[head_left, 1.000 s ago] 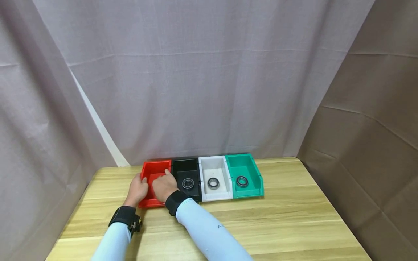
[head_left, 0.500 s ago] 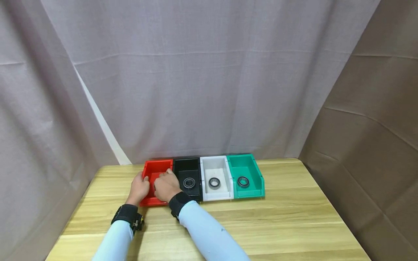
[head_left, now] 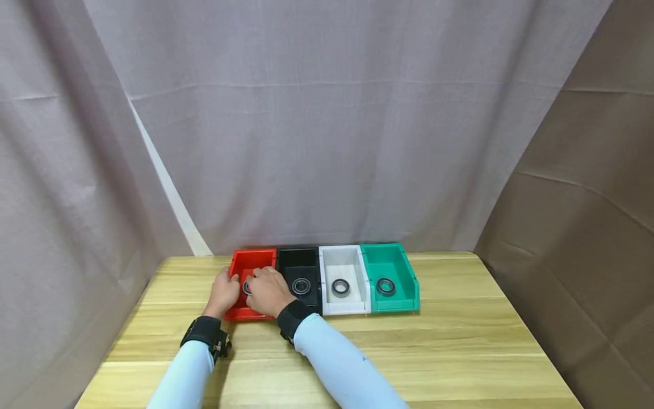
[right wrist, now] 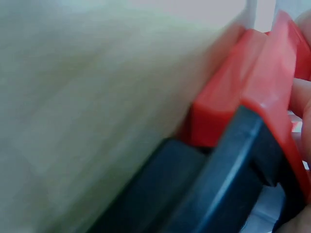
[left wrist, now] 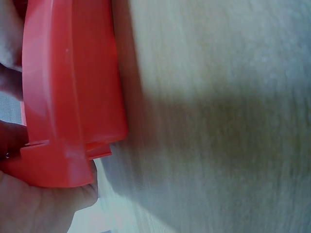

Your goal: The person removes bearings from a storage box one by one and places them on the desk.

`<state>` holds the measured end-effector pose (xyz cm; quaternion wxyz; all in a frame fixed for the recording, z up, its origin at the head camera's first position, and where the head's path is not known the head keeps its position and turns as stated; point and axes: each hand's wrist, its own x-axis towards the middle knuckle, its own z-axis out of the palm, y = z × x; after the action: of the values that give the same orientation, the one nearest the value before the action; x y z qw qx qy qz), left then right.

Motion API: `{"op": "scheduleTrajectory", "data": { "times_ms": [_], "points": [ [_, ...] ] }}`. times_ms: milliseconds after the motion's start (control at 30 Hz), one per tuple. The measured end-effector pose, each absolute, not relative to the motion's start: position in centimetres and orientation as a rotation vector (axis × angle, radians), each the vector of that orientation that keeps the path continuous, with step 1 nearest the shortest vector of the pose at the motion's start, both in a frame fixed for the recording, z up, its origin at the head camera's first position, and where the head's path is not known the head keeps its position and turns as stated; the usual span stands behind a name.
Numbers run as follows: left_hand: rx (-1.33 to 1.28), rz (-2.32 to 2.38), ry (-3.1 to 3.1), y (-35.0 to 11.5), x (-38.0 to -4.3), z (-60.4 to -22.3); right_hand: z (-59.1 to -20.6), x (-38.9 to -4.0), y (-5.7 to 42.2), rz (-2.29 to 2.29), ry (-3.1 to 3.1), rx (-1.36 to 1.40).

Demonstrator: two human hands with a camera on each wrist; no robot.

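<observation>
In the head view my left hand [head_left: 223, 292] grips the left wall of the red bin [head_left: 255, 314], its thumb over the rim. The left wrist view shows the fingers around the end of that red wall [left wrist: 58, 97]. My right hand [head_left: 268, 289] reaches into the same bin, its fingers bent downward. Beside its fingertips a ball bearing [head_left: 246, 288] shows in part; the hand covers the rest, so I cannot tell whether the fingers pinch it. Right-hand fingers [right wrist: 302, 97] appear beyond the red wall in the right wrist view.
To the right, a black bin [head_left: 298, 258], a white bin [head_left: 344, 309] and a green bin [head_left: 390, 307] stand side by side, each with one bearing, such as the white bin's bearing [head_left: 340, 287]. A wooden table [head_left: 434, 352] lies beneath; a grey curtain [head_left: 306, 142] hangs behind.
The right hand's fingers have shifted and spread slightly, and a bearing now shows beside them in the red bin. The left hand keeps its grip. The head view has drifted a little.
</observation>
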<state>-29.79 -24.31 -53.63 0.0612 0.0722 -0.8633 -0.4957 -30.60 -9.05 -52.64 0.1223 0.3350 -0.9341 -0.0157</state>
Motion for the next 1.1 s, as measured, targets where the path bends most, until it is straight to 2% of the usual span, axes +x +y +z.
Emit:
{"op": "scheduleTrajectory", "data": {
  "times_ms": [633, 867, 1100],
  "points": [
    [0.240, -1.667, -2.604, -24.8, -29.8, -53.1, -50.1, -24.1, -6.7, 0.021, -2.616, 1.066],
    [0.250, -1.700, -2.612, -24.8, -29.8, -53.7, -50.1, -21.5, -5.2, 0.069, -2.669, 1.146],
    [0.249, -1.721, -2.600, -24.7, -29.9, -53.6, -50.4, -20.3, -4.4, 0.121, -2.739, 1.160]
  ]
}}
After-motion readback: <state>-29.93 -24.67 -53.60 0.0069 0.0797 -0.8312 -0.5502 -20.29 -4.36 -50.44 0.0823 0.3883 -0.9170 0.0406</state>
